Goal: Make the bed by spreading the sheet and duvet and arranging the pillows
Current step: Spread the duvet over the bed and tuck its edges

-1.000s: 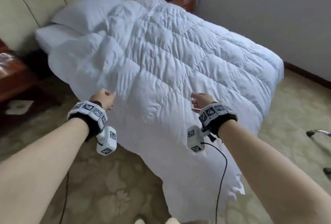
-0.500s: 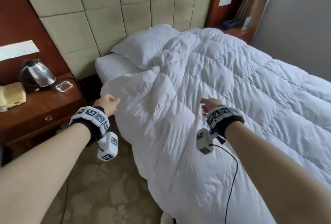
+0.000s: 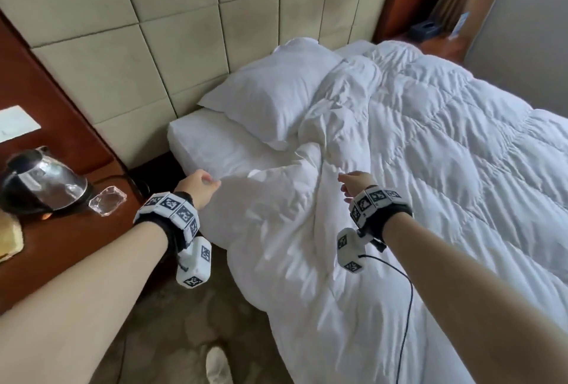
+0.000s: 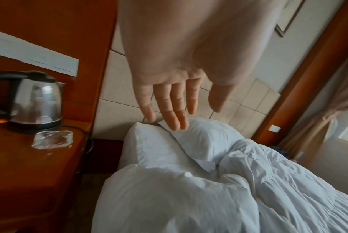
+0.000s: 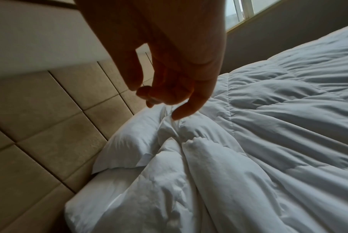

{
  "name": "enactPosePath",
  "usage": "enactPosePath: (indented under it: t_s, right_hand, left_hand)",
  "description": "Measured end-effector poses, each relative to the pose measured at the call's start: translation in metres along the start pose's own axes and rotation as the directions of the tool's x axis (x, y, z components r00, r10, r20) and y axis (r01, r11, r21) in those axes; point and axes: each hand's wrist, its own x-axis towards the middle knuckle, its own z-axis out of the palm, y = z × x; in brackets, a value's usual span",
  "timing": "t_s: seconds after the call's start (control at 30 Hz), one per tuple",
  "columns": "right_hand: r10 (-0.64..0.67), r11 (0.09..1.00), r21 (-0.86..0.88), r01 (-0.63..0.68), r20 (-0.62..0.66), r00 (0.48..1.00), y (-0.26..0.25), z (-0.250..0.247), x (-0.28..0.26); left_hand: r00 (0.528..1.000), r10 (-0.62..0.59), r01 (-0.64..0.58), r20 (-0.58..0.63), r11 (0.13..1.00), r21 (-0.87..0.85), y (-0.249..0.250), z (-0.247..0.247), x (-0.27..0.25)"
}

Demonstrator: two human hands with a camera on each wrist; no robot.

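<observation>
A white quilted duvet point(image 3: 415, 168) covers the bed and lies bunched in folds near the head end. One white pillow point(image 3: 276, 97) leans against the headboard, half under the duvet's top edge. The white sheet point(image 3: 209, 144) shows bare at the near top corner of the mattress. My left hand point(image 3: 199, 182) hovers at the duvet's near top corner; in the left wrist view its fingers point(image 4: 175, 116) are straight and hold nothing. My right hand point(image 3: 353, 182) hangs over the bunched fold with fingers point(image 5: 159, 97) loosely curled, empty, just above the duvet point(image 5: 268, 126).
A wooden nightstand point(image 3: 76, 245) stands at the left with a steel kettle point(image 3: 43, 180) and a glass ashtray point(image 3: 107, 200). A padded headboard point(image 3: 153, 45) backs the bed. Patterned carpet point(image 3: 184, 322) runs between nightstand and bed. Another nightstand point(image 3: 436, 42) sits at the far side.
I have moved along the bedside from the foot toward the head. Both hands came forward with me over the duvet, holding nothing throughout.
</observation>
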Motion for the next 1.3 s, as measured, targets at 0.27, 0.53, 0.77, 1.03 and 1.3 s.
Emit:
enactPosePath:
  t_s: [0.27,0.53,0.77,1.03,1.3]
  right_hand:
    - [0.058,0.964,-0.254,-0.08,-0.093,0.994,-0.039,0.088,0.066]
    - [0.228,0.918,-0.261,-0.3,-0.273,0.935,-0.054,0.135,0.177]
    - [0.501,0.801,-0.239,-0.549,-0.235,0.833,-0.007,0.182,0.25]
    - [0.424,0.893,-0.041,-0.449,-0.264,0.867,-0.064,0.188,0.228]
    - [0.211,0.977,0.039,-0.211,-0.362,0.908,-0.253,0.238,0.184]
  left_hand:
    - [0.945,0.091,-0.099,0.315,0.995,0.009,0.017,0.004,0.145]
    - [0.856,0.16,-0.211,0.491,0.976,0.051,0.017,0.089,0.261]
    - [0.68,0.069,-0.402,0.73,0.868,0.293,-0.027,0.158,0.32]
    - [0.522,0.276,-0.619,0.807,0.774,0.136,-0.001,0.076,0.367]
    - [0.524,0.513,-0.647,0.68,0.759,-0.073,0.033,-0.137,0.429]
